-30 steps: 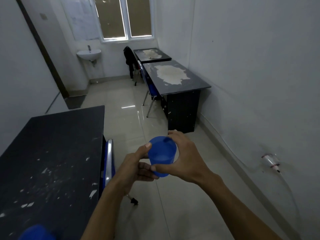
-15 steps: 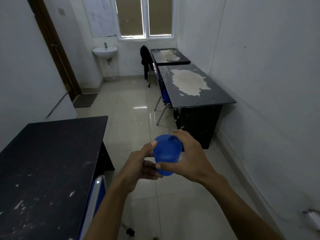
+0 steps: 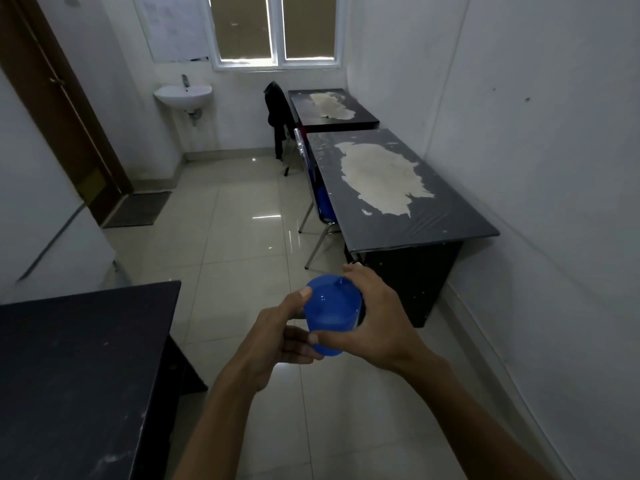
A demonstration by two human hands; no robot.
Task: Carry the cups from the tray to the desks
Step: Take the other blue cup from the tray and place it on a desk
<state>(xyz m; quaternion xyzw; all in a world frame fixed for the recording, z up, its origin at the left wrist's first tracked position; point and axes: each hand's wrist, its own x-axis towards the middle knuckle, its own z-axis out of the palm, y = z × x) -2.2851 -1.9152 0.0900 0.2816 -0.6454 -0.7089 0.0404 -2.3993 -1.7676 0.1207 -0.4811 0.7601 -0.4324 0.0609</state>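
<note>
Above the tiled floor, near the middle of the view, a blue cup is held in the air by both hands. From 5 o'clock the right hand curls its fingers and thumb around the cup's side. From 7 o'clock the left hand pinches it with the thumb on the rim and the fingers below. At 1 o'clock a dark desk with a worn pale patch stands against the wall; at 8 o'clock is another dark desk.
</note>
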